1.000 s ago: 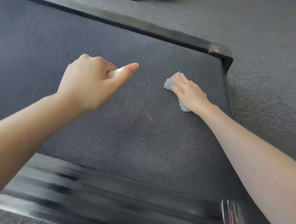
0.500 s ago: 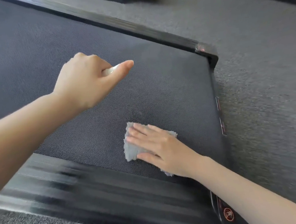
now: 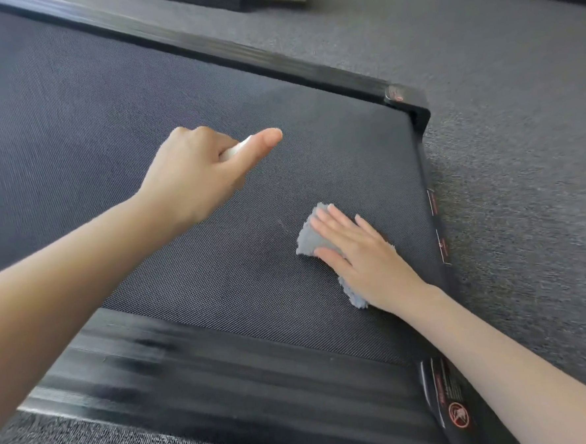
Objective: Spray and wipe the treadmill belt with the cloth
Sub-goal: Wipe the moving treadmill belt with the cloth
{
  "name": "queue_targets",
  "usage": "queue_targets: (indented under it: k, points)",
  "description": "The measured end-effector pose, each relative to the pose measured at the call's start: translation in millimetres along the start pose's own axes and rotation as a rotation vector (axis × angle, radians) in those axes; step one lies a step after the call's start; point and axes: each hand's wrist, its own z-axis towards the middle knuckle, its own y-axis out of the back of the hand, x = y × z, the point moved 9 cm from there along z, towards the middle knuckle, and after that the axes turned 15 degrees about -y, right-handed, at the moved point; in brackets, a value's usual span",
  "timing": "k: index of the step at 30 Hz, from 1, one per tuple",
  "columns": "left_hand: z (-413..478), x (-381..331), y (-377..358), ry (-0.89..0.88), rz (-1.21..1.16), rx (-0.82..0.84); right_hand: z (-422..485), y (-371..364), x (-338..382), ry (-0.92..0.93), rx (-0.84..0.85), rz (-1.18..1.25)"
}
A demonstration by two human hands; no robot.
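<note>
Your right hand flat on the grey cloth, fingers straight, treadmill belt beneath it, your left hand to its left, curled round a white thing.

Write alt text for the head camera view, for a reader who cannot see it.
A person's right hand presses a pale blue-grey cloth flat on a dark treadmill belt, close to the black frame. The left hand, held over the belt, grips a small white object, mostly hidden, with the thumb extended. Grey carpet surrounds the treadmill.
</note>
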Motion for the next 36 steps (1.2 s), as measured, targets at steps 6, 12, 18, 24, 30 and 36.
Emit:
queue_targets:
  k: [6, 12, 18, 24, 30, 36]
  points:
    - [-3, 9, -10, 0.055, -0.113, 0.015, 18, 12, 0, -0.074, 0.028, 0.097]
    - [-11, 23, -17, 0.114, -0.173, 0.018, 35, 42, -20, -0.264, -0.200, 0.198]
    - [-19, 36, -21, 0.143, -0.329, -0.112, 51, 20, -30, -0.351, -0.061, 0.076]
    - [-22, 42, -24, 0.148, -0.375, -0.200, 43, 39, -26, -0.354, -0.251, 0.316]
    - [-20, 38, -25, 0.130, -0.389, -0.212, 48, 52, -22, -0.363, -0.280, 0.435]
    - [-15, 35, -23, 0.131, -0.417, -0.209, 40, 81, -16, -0.316, -0.356, 0.561]
